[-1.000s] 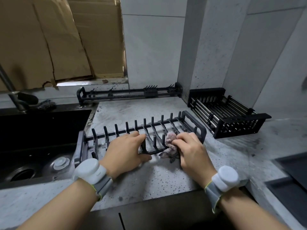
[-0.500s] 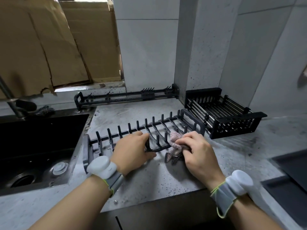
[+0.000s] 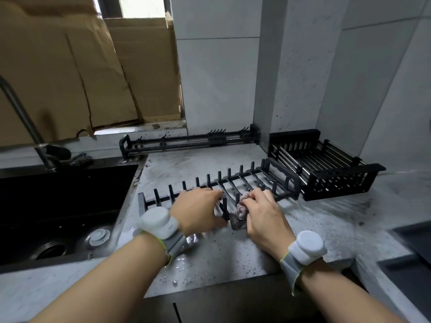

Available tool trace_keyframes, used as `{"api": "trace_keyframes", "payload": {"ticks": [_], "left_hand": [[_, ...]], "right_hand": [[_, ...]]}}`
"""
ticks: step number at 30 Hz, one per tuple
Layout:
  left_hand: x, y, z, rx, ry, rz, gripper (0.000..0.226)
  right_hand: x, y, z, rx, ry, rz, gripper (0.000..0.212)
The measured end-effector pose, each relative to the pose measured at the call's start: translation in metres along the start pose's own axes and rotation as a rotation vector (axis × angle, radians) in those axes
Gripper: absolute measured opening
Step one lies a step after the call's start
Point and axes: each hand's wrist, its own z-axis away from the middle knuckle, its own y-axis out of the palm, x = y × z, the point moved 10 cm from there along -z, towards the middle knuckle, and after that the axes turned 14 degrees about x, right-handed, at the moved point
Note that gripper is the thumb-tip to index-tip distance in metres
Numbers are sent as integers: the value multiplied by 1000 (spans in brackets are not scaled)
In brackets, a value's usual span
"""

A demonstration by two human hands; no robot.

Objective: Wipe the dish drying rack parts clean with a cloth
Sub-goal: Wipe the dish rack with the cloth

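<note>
Over at the far left, a dark sink is sitting sunk into the speckled grey counter, with a white drain plug lying in its basin and a faucet slanting up behind it. Just right of the sink, the black plate rack is lying flat on the counter, its upright pegs running in rows from left to right. The left hand is curling its fingers round the rack's near bar, gripping it. Right beside it, the right hand is bunching a pinkish-grey cloth in its curled fingers and pressing it against the rack's near edge, so the cloth is sitting between the two hands, touching the bars. Both wrists are wearing grey bands with white pucks. Behind the rack, a long black rail with small hooks is lying along the wall. Farther right, a black basket with metal bars is resting in the corner, just beside the plate rack's right end.
</note>
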Motion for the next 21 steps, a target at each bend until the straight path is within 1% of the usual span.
{"api": "trace_keyframes", "payload": {"ticks": [2, 4, 6, 9, 12, 14, 18, 21], "left_hand": [[15, -6, 13, -31, -11, 4, 61], [33, -6, 27, -37, -18, -18, 63], [52, -2, 39, -14, -29, -39, 68], [66, 5, 53, -22, -19, -10, 76], [63, 10, 56, -53, 24, 66, 68], [59, 11, 54, -68, 45, 96, 61], [56, 15, 55, -62, 76, 99, 33], [59, 16, 56, -75, 81, 119, 27]], "right_hand": [[-2, 1, 2, 10, -17, -51, 25], [-6, -1, 4, 30, -21, -142, 28], [-14, -7, 5, 40, -7, -256, 26], [-22, -19, 11, 13, 17, -382, 24], [-4, -30, 17, -99, -31, -378, 24], [13, -24, 15, -124, -58, -287, 25], [25, 10, 8, -56, -46, -59, 25], [22, 15, -1, -21, -31, -6, 23]]}}
